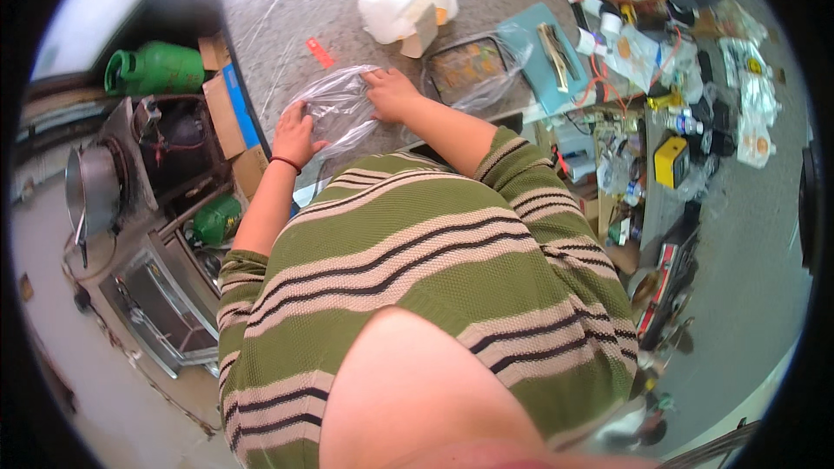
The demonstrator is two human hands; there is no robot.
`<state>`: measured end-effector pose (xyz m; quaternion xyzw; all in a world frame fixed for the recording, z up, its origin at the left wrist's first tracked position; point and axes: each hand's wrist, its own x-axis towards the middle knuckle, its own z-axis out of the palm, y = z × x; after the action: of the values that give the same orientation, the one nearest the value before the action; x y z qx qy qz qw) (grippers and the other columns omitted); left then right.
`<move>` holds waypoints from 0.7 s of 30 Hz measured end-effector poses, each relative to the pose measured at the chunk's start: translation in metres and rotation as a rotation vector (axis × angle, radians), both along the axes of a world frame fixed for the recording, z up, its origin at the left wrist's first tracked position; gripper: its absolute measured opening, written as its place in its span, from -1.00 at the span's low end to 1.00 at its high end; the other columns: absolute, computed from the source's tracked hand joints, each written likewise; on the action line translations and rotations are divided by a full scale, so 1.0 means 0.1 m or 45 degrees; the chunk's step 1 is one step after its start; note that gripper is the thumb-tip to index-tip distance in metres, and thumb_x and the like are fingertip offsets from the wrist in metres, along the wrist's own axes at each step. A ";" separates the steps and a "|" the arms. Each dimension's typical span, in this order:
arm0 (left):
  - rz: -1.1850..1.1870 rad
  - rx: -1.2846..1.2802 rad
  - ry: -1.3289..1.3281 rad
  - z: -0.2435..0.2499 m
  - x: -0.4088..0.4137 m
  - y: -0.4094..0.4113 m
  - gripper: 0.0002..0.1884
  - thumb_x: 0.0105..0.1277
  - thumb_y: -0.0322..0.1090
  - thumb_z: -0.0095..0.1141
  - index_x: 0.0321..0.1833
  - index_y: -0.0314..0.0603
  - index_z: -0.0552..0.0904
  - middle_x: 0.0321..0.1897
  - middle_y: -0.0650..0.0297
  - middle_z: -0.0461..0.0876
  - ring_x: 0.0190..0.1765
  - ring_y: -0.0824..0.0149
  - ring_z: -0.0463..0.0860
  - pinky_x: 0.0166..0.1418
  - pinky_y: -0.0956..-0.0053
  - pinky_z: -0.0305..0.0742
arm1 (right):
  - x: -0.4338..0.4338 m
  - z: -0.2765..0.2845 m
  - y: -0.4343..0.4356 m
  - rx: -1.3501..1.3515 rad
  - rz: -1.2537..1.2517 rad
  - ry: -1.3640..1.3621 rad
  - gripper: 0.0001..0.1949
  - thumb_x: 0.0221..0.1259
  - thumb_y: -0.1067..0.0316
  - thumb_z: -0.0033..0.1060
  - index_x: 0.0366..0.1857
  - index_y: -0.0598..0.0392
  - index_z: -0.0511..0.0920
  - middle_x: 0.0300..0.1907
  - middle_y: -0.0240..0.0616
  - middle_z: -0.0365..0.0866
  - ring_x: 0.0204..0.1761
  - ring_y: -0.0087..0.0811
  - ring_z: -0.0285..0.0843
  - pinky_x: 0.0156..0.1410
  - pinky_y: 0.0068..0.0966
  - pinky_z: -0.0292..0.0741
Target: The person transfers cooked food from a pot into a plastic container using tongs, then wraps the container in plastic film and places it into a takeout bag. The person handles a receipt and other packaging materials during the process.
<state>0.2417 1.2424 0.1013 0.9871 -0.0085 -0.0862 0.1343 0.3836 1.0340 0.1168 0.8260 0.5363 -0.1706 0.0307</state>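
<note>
A clear plastic bag (342,107) is stretched between my two hands above the grey tabletop (260,32). My left hand (294,135) holds the bag's left side, with thumb and fingers spread along its edge. At the bag's right side, the fingers of my right hand (393,96) are curled on the film. Just right of that hand lies a black-rimmed tray of food (470,68), partly covered by clear plastic. Farther back stands a white plastic bag (407,3) with a cardboard piece (420,32) against it. A small red packet (320,53) lies beyond my left hand.
A teal board (531,32) carries metal tongs (554,55) at the right. Beyond it are cluttered bottles, bags and a yellow box (672,163). On the left stand a green gas cylinder (156,68), cardboard boxes (225,114) and a metal pot (94,189).
</note>
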 end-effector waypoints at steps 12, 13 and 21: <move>0.059 -0.464 -0.306 0.36 0.64 -1.05 -0.84 0.13 -0.39 0.20 -0.26 -0.27 0.59 -0.35 0.20 0.61 -0.29 0.22 0.62 -0.17 0.38 0.48 | 0.68 0.07 -1.50 1.176 -0.914 -0.280 -0.92 -0.08 0.41 0.13 -0.45 0.07 0.51 -0.34 -0.18 0.51 -0.21 -0.10 0.47 -0.10 -0.21 0.44; 0.085 -0.667 -0.291 0.33 0.76 -1.24 -0.85 0.16 -0.40 0.19 -0.24 -0.28 0.58 -0.37 0.20 0.61 -0.33 0.24 0.62 -0.24 0.42 0.51 | 0.79 -0.04 -1.73 1.066 -1.056 -0.295 -0.88 -0.05 0.41 0.16 -0.38 0.10 0.54 -0.30 -0.17 0.54 -0.20 -0.11 0.49 -0.09 -0.26 0.45; 1.097 -1.205 0.348 -0.28 1.35 -2.12 -0.71 0.16 -0.33 0.26 -0.22 -0.42 0.51 -0.47 0.14 0.60 -0.47 0.35 0.60 -0.47 0.50 0.50 | 1.01 -0.53 -2.44 0.791 -1.427 0.677 -0.78 0.07 0.23 0.26 -0.33 0.16 0.59 -0.33 -0.14 0.64 -0.26 -0.20 0.60 -0.12 -0.36 0.50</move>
<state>0.3765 1.0303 0.0728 0.7166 0.3680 -0.1361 0.5766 0.4844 0.7903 0.0642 0.8791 0.0421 -0.1959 -0.4325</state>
